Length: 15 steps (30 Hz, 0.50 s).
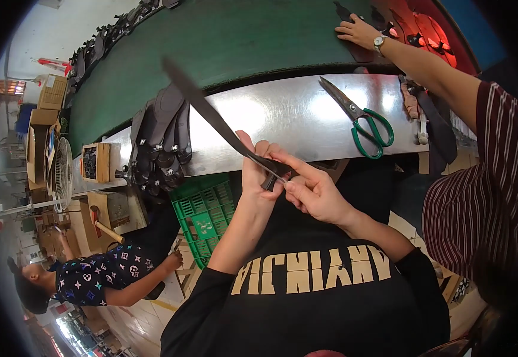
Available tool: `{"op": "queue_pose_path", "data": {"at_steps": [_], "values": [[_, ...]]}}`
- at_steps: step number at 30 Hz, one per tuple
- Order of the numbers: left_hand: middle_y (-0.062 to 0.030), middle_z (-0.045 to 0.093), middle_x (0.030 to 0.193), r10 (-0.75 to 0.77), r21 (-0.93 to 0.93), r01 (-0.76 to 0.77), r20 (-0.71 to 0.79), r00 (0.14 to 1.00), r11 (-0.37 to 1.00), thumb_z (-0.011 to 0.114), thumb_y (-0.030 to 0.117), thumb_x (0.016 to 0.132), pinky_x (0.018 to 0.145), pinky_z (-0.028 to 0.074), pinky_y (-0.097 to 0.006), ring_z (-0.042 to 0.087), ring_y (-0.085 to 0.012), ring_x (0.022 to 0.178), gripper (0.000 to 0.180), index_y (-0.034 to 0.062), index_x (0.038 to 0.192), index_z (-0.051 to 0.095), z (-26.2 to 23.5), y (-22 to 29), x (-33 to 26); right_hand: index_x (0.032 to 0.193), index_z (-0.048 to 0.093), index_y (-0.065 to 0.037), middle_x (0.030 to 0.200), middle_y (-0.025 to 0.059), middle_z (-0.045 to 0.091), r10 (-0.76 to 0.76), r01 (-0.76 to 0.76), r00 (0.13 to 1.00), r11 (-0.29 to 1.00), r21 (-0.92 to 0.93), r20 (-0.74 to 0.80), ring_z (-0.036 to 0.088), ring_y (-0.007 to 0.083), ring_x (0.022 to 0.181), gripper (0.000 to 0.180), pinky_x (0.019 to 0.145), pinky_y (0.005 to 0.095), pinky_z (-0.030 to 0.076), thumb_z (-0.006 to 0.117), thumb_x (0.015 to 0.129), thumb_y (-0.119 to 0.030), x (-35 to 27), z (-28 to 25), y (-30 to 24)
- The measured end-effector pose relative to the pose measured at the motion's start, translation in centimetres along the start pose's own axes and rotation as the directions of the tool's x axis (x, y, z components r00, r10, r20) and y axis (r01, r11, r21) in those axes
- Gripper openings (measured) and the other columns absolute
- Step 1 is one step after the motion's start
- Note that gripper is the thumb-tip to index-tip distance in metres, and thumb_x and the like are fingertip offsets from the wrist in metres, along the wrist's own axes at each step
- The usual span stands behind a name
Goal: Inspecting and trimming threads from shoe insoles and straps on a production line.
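Note:
A long dark strap (211, 116) runs between my two hands, its free end rising toward the far left over the metal ledge. My left hand (256, 169) is closed round the strap's near part, with fingers curled under it. My right hand (314, 193) pinches the strap's near end, where a small pale, shiny piece shows at the fingertips, too small to name. Large scissors (354, 110) with green handles lie on the metal ledge beyond my right hand. To the left of my hands, a bundle of dark straps (161, 140) hangs over the ledge's edge.
A green belt surface (229, 41) stretches behind the metal ledge (295, 107). A co-worker's hand (357, 33) touches dark pieces at the far right. A wooden box (96, 162) of small parts stands left. Below are a green crate (202, 217) and a hammer (107, 231); another person stands lower left.

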<state>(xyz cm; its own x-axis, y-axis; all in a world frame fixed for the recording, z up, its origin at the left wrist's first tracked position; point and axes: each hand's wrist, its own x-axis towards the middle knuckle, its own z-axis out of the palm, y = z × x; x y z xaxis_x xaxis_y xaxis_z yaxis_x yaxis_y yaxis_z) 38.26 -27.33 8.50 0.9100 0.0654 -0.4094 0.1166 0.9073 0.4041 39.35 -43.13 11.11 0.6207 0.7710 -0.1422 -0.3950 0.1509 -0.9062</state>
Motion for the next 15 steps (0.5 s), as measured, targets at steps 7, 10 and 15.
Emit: {"op": "queue_pose_path", "data": {"at_steps": [7, 10, 15], "values": [[0.0003, 0.048, 0.067, -0.049, -0.087, 0.038, -0.129, 0.990, 0.996, 0.038, 0.063, 0.095, 0.056, 0.041, -0.033, 0.050, -0.0179, 0.066, 0.055, 0.0174, 0.064, 0.040, -0.7, -0.3, 0.0, 0.146, 0.039, -0.010, 0.065, -0.0035, 0.048, 0.001, 0.000, 1.000, 0.991, -0.137, 0.012, 0.044, 0.0043, 0.060, 0.052, 0.056, 0.0188, 0.038, 0.046, 0.095, -0.001, 0.4, -1.2, -1.4], [-0.0015, 0.056, 0.079, -0.036, -0.069, 0.015, -0.321, 0.946, 0.998, 0.031, 0.071, 0.092, 0.067, 0.048, -0.036, 0.055, -0.0223, 0.074, 0.064, 0.0124, 0.089, 0.058, 1.6, 0.3, -0.7, 0.148, 0.035, -0.013, 0.064, -0.0018, 0.052, 0.105, -0.108, 0.993, 0.993, -0.043, -0.055, 0.048, 0.0064, 0.056, 0.057, 0.060, 0.0203, 0.042, 0.045, 0.094, 0.000, 0.1, -0.9, -2.8], [-0.0075, 0.053, 0.129, 0.196, 0.155, -0.169, -0.180, 0.964, 0.973, 0.027, 0.070, 0.093, 0.083, 0.051, -0.049, 0.048, -0.0230, 0.108, 0.069, 0.0205, 0.140, 0.035, 1.0, -0.1, 0.5, 0.153, 0.020, -0.019, 0.061, 0.0013, 0.056, 0.062, -0.052, 0.997, 0.975, -0.216, 0.038, 0.051, 0.0057, 0.051, 0.068, 0.051, 0.0200, 0.041, 0.048, 0.093, -0.004, 0.7, -0.2, -1.3]]}}
